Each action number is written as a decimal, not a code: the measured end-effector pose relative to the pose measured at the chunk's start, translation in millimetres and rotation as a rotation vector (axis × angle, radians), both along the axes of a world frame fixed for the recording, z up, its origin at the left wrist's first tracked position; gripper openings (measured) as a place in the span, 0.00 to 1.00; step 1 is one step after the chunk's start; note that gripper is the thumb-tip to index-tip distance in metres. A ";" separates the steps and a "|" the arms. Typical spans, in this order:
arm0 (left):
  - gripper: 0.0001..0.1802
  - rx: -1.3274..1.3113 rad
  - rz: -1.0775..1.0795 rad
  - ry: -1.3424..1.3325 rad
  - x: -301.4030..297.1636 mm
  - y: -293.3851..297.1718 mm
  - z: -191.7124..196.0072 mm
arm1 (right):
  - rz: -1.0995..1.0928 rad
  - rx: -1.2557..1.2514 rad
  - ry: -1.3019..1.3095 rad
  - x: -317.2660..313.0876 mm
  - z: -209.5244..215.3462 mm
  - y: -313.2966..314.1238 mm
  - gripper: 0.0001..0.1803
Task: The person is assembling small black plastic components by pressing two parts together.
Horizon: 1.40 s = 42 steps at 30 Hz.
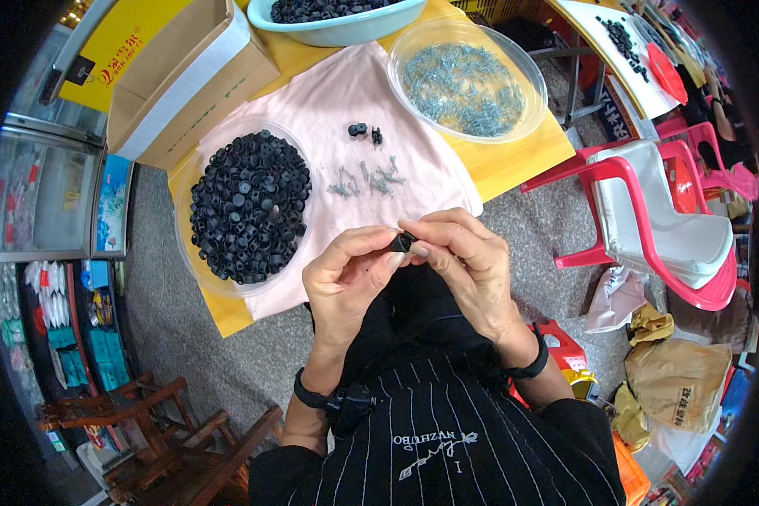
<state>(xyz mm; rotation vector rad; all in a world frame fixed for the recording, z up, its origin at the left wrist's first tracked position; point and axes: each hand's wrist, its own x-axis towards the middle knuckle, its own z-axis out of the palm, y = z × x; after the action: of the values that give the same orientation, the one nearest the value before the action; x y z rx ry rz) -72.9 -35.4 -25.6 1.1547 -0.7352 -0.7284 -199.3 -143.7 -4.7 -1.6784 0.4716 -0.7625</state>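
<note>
A small black plastic cap (402, 243) is pinched between the fingertips of my left hand (347, 282) and my right hand (464, 261), held just in front of the table's near edge. On the pink cloth (329, 101) beyond lie several loose metal screws (365, 180) and two small black parts (364, 131). A clear dish (196, 271) heaped with black caps sits to the left of my hands. A second clear dish (527, 67) holding a pile of screws stands at the back right.
A yellow table (514, 160) carries the cloth, an open cardboard box (173, 80) at the back left and a light blue basin (346, 29) of black parts. A red plastic chair (666, 228) stands right, a wooden chair (177, 438) lower left, bags (679, 379) on the floor.
</note>
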 end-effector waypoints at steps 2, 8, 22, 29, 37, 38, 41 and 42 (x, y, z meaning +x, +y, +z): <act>0.12 -0.012 -0.031 0.112 -1.8 -0.9 3.2 | -0.014 -0.150 0.021 -0.3 0.0 -0.5 0.15; 0.12 -0.023 -0.030 0.225 -3.8 -0.2 -1.0 | -0.076 -0.267 0.019 3.2 -6.4 7.6 0.24; 0.09 -0.005 0.048 0.413 -13.0 -2.9 -6.3 | -0.143 -0.511 0.040 6.5 -16.0 6.8 0.24; 0.08 0.008 0.066 0.496 -16.2 -4.3 -8.5 | -0.137 -0.528 0.041 6.1 -18.4 6.6 0.22; 0.13 0.034 0.109 0.271 -7.7 -21.4 3.2 | -0.072 -0.428 0.138 21.8 8.5 -32.7 0.19; 0.13 0.022 0.116 0.269 -4.7 -21.5 1.5 | -0.088 -0.446 0.139 29.2 17.1 -46.7 0.18; 0.10 0.230 0.133 -0.047 4.5 -16.1 -6.9 | -0.198 -0.777 0.083 59.7 47.6 -97.2 0.15; 0.10 0.225 0.135 -0.046 5.8 -15.6 -12.5 | -0.233 -0.818 0.059 73.1 53.9 -113.3 0.14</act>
<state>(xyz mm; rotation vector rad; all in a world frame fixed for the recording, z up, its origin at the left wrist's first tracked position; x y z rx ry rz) -67.1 -51.0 -38.1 1.4159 -0.6173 -0.6852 -126.2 -257.0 49.2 -2.4329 0.4250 -1.1800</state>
